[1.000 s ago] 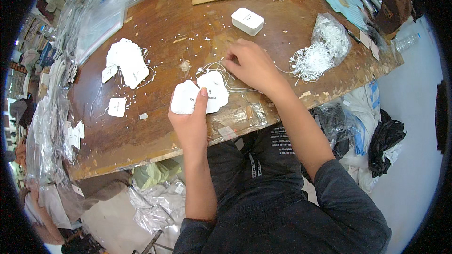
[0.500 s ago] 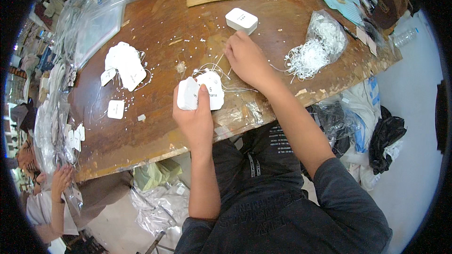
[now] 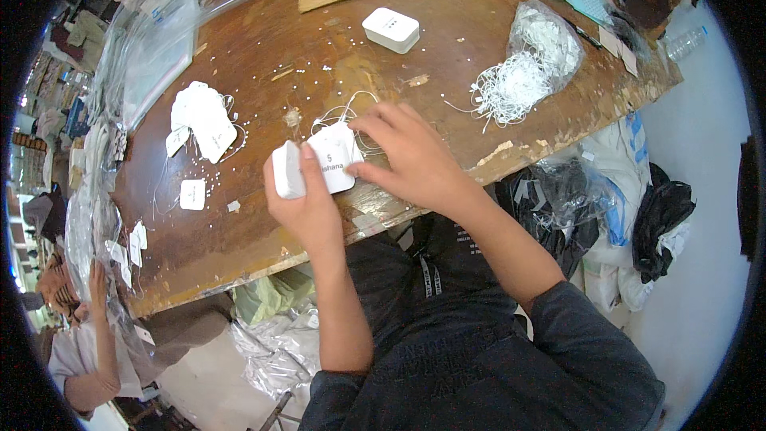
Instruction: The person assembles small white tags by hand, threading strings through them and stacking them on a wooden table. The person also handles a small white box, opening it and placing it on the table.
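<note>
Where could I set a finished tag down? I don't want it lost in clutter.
Bare wood lies between the white box and the tag pile, and between the box and the string bag. It is crowded around the left hand and right hand, and along the plastic bags.

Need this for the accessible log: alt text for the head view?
Left hand holds a stack of white tags over a worn wooden table; right hand fingers the top tag's string. A bag of white strings lies right.

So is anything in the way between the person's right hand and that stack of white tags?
Nothing visible: the right hand already rests its fingers on the stack of white tags, which the left hand grips.
</note>
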Demonstrator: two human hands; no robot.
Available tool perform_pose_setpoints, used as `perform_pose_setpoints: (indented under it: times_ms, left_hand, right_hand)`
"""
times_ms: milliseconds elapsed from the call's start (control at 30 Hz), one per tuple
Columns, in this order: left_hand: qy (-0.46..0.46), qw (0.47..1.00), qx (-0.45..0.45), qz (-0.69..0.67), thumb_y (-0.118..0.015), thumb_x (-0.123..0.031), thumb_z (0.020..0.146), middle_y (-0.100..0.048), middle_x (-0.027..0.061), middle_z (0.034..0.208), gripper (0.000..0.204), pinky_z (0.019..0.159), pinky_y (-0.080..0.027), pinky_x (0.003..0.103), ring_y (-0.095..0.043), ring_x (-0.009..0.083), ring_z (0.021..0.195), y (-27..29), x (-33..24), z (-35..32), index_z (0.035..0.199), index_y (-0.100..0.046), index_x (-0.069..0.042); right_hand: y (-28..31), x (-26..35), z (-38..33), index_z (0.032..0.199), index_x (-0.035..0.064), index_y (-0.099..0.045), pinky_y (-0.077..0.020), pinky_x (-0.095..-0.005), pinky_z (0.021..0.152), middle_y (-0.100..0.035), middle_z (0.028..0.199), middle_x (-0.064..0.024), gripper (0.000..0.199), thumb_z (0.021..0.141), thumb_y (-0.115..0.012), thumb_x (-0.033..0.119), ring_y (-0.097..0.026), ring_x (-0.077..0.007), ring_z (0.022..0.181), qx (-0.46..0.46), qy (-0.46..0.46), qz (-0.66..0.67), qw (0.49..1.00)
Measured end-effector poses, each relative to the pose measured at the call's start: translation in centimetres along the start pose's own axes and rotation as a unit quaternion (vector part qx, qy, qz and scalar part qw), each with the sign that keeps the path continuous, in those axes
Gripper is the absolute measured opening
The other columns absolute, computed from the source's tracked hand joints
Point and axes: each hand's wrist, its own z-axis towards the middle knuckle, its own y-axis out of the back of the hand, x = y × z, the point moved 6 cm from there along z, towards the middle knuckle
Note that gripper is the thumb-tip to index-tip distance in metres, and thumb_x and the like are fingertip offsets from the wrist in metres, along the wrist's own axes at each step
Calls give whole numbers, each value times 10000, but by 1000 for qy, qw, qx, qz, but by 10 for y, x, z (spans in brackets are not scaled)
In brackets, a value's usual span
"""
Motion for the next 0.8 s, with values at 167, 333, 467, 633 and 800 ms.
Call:
perform_pose_setpoints:
  times_ms: [167,333,467,633,800]
  left_hand:
    - [47,998,-20,-33,-629,-162,958,-623,35,946,196,768,-477,260,-576,94,849,14,10,4,1043,-575,6]
    - [86,991,22,-96,-615,-142,954,-615,81,1131,401,881,-475,289,-577,136,1017,6,13,2,1309,-531,26]
    - [100,984,70,-128,-597,-130,951,-580,140,1306,475,1000,-450,344,-559,201,1188,-9,13,-3,1374,-473,47]
    - [82,980,95,-157,-612,-115,940,-599,85,1195,499,948,-457,306,-571,154,1077,-18,10,-4,1401,-470,12]
    - [116,974,101,-167,-575,-111,954,-561,144,1339,491,987,-442,334,-555,186,1160,-23,12,-7,1407,-449,32]
  right_hand:
    - [-7,7,-12,1209,82,-593,-411,-427,891,-565,1186,-112,557,749,-781,334,-530,-303,1098,69,12,-73,995]
    - [-14,6,-13,1232,84,-575,-389,-418,884,-558,1213,-112,582,752,-771,348,-519,-285,1122,59,-29,-87,994]
    - [-16,11,-16,1224,72,-572,-383,-413,877,-555,1221,-116,548,767,-757,313,-513,-275,1140,20,-4,-87,996]
    - [-17,7,-21,1218,38,-565,-376,-425,891,-557,1217,-170,519,777,-728,258,-502,-303,1158,-30,-22,-107,994]
    - [-24,13,-23,1262,-64,-515,-336,-509,1015,-528,1260,-266,549,822,-655,233,-449,-397,1257,-35,-35,-173,984]
